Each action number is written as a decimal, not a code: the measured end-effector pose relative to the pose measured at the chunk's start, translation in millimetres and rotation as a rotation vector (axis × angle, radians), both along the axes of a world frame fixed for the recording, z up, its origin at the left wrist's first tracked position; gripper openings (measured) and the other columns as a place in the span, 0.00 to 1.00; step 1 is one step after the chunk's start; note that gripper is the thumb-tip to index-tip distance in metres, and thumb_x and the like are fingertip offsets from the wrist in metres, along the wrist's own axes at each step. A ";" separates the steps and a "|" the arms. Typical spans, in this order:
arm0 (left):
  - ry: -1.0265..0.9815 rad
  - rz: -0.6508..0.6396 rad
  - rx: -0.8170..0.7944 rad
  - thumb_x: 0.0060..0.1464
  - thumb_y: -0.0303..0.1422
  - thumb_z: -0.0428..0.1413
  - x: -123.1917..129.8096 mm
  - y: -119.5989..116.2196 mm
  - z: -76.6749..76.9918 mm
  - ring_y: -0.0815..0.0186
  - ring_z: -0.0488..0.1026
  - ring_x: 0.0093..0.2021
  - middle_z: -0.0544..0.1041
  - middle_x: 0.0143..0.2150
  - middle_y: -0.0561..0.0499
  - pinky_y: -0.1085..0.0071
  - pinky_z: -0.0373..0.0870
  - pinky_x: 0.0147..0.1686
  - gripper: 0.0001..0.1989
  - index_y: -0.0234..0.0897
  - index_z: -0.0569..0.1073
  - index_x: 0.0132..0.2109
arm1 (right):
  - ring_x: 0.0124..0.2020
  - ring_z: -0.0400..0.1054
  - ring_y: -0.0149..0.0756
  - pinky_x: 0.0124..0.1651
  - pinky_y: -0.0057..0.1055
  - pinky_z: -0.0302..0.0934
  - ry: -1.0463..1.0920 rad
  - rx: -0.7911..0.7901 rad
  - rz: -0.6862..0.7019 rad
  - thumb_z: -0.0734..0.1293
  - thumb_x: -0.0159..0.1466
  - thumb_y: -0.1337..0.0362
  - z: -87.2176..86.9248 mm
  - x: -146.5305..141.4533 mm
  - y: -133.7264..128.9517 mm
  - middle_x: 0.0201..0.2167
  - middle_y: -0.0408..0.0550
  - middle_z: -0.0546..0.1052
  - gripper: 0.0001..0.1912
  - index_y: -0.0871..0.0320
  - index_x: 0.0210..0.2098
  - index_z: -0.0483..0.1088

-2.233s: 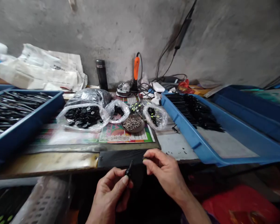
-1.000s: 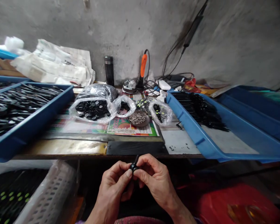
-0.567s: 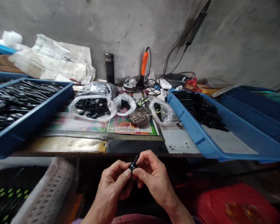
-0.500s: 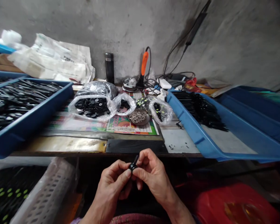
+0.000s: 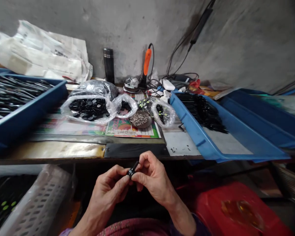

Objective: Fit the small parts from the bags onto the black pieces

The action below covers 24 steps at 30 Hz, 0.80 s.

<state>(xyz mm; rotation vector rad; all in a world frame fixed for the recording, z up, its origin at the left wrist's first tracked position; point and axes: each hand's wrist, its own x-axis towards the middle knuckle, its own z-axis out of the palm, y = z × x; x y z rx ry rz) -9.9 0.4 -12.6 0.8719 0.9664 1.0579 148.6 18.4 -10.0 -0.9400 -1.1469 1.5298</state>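
Note:
A small black plastic part (image 5: pixel 131 172) with a thin stem pointing up and to the right is pinched in front of my body, below the bench edge. My left hand (image 5: pixel 108 186) holds it between thumb and fingers. My right hand (image 5: pixel 152 177) grips it from the other side, and the fingertips of both hands meet around it. The hands hide most of the part, so its exact shape cannot be made out.
Beyond the bench edge lie blue trays (image 5: pixel 31 113) (image 5: pixel 194 131) of long black parts, plastic bags of black discs (image 5: pixel 88 109), and a dish of small metal pieces (image 5: pixel 139 119). A white crate (image 5: pixel 36 203) stands low left, a red stool (image 5: pixel 236 209) low right.
My right hand has come in from the right and closed on the black part alongside my left hand. The view has shifted slightly, and the bench sits a little higher and further left.

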 end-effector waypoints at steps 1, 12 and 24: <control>0.036 -0.005 0.025 0.47 0.45 0.67 -1.4 0.1 0.6 0.77 0.57 0.18 0.69 0.21 0.55 0.81 0.52 0.16 0.19 0.33 0.76 0.32 | 0.22 0.66 0.25 0.20 0.18 0.63 -0.040 0.005 -0.005 0.76 0.54 0.64 1.1 1.2 0.1 0.27 0.35 0.69 0.20 0.55 0.34 0.61; 0.097 -0.028 0.063 0.47 0.46 0.67 -2.1 4.7 -0.2 0.76 0.55 0.18 0.65 0.19 0.58 0.81 0.50 0.16 0.19 0.33 0.76 0.32 | 0.21 0.64 0.24 0.19 0.17 0.63 -0.055 0.018 0.017 0.78 0.52 0.62 -0.3 4.3 7.7 0.25 0.34 0.68 0.22 0.56 0.34 0.61; 0.338 -0.003 0.236 0.52 0.42 0.63 -5.8 2.7 0.8 0.73 0.56 0.20 0.62 0.19 0.57 0.79 0.53 0.18 0.16 0.32 0.76 0.30 | 0.25 0.62 0.25 0.27 0.20 0.58 -0.403 0.280 -0.022 0.75 0.58 0.63 -3.2 15.7 8.5 0.26 0.35 0.67 0.16 0.55 0.35 0.62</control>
